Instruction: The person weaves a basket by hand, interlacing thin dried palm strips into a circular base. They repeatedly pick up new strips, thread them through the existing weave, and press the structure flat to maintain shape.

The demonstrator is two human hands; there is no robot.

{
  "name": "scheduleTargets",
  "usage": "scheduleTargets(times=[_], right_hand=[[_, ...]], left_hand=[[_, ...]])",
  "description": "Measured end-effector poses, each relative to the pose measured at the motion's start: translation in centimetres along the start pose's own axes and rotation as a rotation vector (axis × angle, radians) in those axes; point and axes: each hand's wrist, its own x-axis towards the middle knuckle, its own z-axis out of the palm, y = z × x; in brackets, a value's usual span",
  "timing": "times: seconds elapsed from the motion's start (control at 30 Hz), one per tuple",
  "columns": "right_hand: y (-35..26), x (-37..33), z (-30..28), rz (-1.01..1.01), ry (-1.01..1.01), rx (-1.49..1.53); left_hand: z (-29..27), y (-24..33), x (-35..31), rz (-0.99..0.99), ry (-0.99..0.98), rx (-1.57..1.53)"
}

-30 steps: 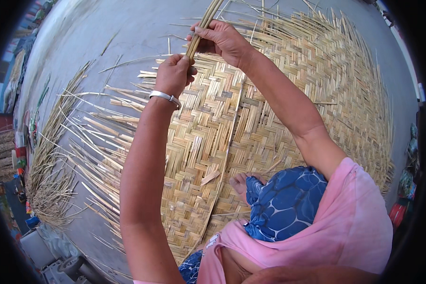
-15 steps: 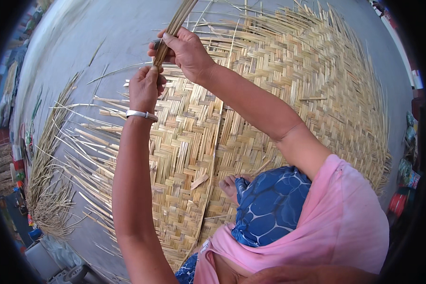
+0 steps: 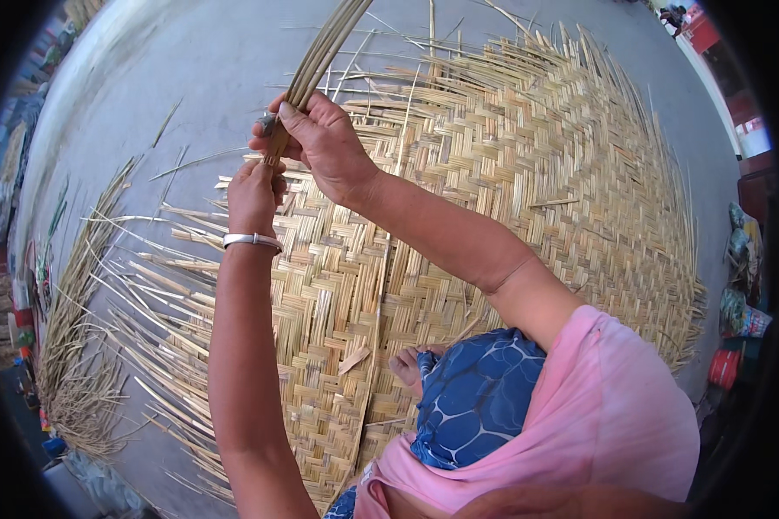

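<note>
Strip bundle (image 3: 325, 54) in both hands, head view, between 11 and 12 o'clock. Runs up and out past the top edge; can't tell full length. Gripped at the lower end by the left hand (image 3: 253, 195), closed tight, at 10 o'clock. Clasped just above that by the right hand (image 3: 325, 143), at 11 o'clock, likewise closed round the strips. Looks raised over the 10 o'clock side of the woven mat (image 3: 459, 173); can't judge the gap.

Just changed: shifted toward 8 o'clock in view, both grips kept. Partly camera drift, given a same-way slide of the mat. More length showing above the right hand now. Meaning, as judged: closer to the loose strip ends (image 3: 169, 298) at 9 o'clock, still under two-handed control, not set down.

Around: dry stalk heap (image 3: 74, 294) farther out at 9 on grey floor (image 3: 208, 60). Flat chip (image 3: 353, 360) on the mat between 6 and 7. Bare foot (image 3: 407, 368) at 6, blue patterned clothing (image 3: 485, 389) at 5.
</note>
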Motion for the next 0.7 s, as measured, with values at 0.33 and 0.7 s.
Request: scheduleTargets(times=[0.33,0.7], right_hand=[[0.6,0.8,-0.6,0.059,0.135,0.063],[2.1,0.9,-1.2,0.121,0.185,0.341]], left_hand=[[0.5,-0.7,-0.9,0.243,0.034,0.298],[-0.3,-1.2,1.7,0.186,0.079,0.258]])
